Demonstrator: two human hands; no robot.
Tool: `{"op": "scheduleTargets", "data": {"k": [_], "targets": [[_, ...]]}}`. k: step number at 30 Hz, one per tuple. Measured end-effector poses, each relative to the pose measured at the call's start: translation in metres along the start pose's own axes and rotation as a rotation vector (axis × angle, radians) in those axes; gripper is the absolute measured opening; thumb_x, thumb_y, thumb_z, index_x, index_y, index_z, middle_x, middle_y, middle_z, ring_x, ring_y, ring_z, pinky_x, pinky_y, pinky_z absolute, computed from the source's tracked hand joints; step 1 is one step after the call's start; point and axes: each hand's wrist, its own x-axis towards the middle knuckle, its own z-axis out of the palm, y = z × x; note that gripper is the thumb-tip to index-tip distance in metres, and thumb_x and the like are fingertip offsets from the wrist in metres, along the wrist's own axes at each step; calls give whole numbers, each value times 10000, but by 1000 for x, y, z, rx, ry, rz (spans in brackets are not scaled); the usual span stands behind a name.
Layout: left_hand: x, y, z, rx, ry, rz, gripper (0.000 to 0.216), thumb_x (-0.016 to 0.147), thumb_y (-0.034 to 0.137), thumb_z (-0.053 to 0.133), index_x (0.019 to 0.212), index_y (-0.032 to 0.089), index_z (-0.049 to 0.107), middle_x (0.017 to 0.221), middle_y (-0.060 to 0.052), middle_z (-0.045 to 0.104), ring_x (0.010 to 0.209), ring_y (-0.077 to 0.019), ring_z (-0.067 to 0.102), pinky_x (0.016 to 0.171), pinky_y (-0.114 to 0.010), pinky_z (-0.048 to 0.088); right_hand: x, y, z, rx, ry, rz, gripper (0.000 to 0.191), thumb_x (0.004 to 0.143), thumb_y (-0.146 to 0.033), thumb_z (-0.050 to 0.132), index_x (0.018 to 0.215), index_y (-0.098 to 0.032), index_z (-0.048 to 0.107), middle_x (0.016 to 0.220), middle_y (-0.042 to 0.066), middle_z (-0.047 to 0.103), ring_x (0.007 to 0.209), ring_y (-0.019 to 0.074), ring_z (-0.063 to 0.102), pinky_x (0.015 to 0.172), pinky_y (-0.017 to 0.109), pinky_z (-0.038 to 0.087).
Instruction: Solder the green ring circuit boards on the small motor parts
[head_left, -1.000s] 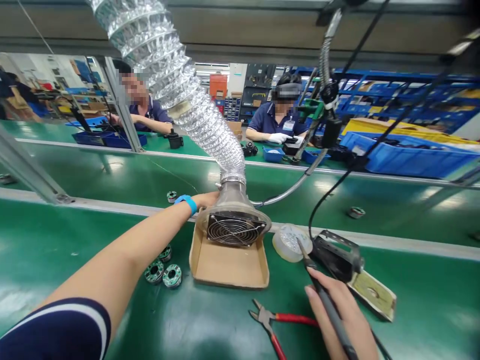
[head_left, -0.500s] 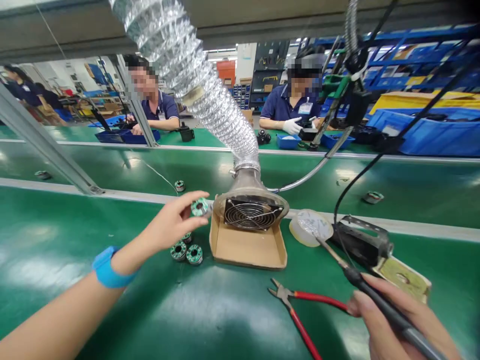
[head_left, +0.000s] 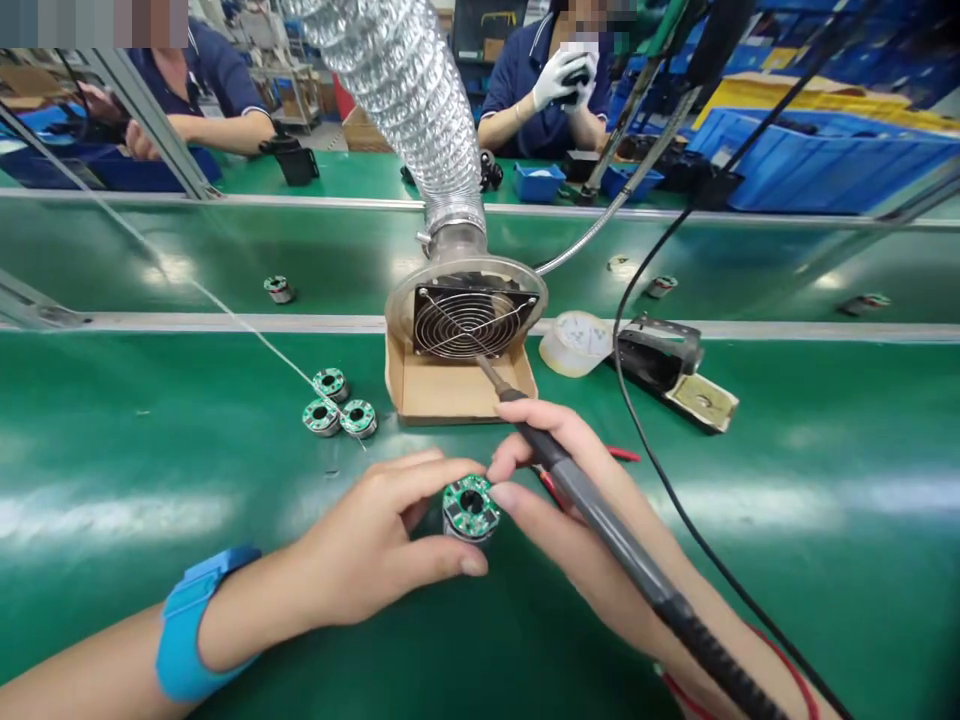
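A person's two bare hands meet over a green tabletop [head_left: 225, 480]. The left hand [head_left: 367, 540], a blue band at its wrist, is curled with thumb and fingers partly closed around a round part [head_left: 471, 522], circuit-board face up, raised in front of the person. The right hand [head_left: 592, 570] is closed in a pen-like grip on a soldering iron [head_left: 600, 520]; its thumb tip is at the part's right edge, though whether it touches cannot be told. The iron's tip points away, toward a fan [head_left: 476, 322] above a cardboard tray [head_left: 450, 392].

The held part appears to be the one in hand for work, with the tip not on it, so soldering does not seem under way at this instant. Three similar parts [head_left: 322, 417] sit grouped to the left, a thin pale strand crossing them; whether they are finished or waiting is unclear. More lie beyond the pale rail [head_left: 300, 322], so the count left cannot be judged.
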Motion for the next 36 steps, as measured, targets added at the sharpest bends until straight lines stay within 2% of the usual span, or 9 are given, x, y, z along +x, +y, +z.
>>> {"op": "scheduleTargets", "data": {"k": [9,14,18,22,25,28,31,33,36], "targets": [[-3,5,-1,61,-18,68,385,887,573,675,1070,245,758,855,-26,666,767,-195,573,649,-296,429,9,-3,2,94,-154,69,395,925,-138,586,1276,-304,512,903,-51,657,694,73,615,575,175,476],[-4,4,0,89,-11,55,343,875,533,705,1070,253,741,859,-21,667,834,-219,615,715,-313,469,9,-1,7,122,-153,39,311,910,-119,538,1183,-268,516,845,-54,625,652,77,601,554,190,467],[-2,-3,7,91,8,6,279,867,457,713,1050,247,702,869,-17,648,862,-231,628,749,-335,475,1,17,15,90,-86,-9,328,938,-157,533,1237,-288,496,875,-39,634,745,108,641,678,240,534],[7,-13,19,204,59,-121,221,818,308,674,1009,213,615,984,-51,661,869,-254,635,744,-377,469,-11,38,27,-125,65,-16,532,881,-294,680,1351,-283,430,1039,36,645,909,197,675,809,372,585],[13,-21,25,265,45,-198,280,787,232,612,1059,201,548,1078,-99,645,979,-310,629,815,-447,473,-13,49,34,-383,19,-39,507,868,-243,673,1334,-245,473,1061,83,667,945,261,679,818,461,591],[14,-30,24,119,95,-247,478,793,194,560,1253,201,428,1069,-91,613,921,-264,618,843,-456,484,-10,56,36,-496,-34,-139,456,890,-122,541,1334,-223,505,1122,117,686,1032,299,665,874,527,572],[11,-35,22,-165,132,-267,633,762,131,506,1347,227,282,962,-35,579,764,-190,568,758,-383,495,-8,57,37,-492,-43,-182,502,873,-104,531,1358,-225,486,1198,129,680,1108,315,641,922,554,549],[9,-34,22,-347,133,-234,699,728,109,501,1352,268,231,1119,-68,575,775,-162,565,722,-342,493,-9,53,40,-448,-6,-215,499,879,-123,560,1355,-243,473,1201,122,679,1105,303,638,918,527,551],[6,-26,25,-529,108,-150,743,689,73,499,1334,320,225,1446,-115,432,946,-150,613,785,-323,516,-12,44,49,-318,27,-277,435,924,-111,536,1321,-277,472,1068,70,693,968,241,655,845,432,563]]}}
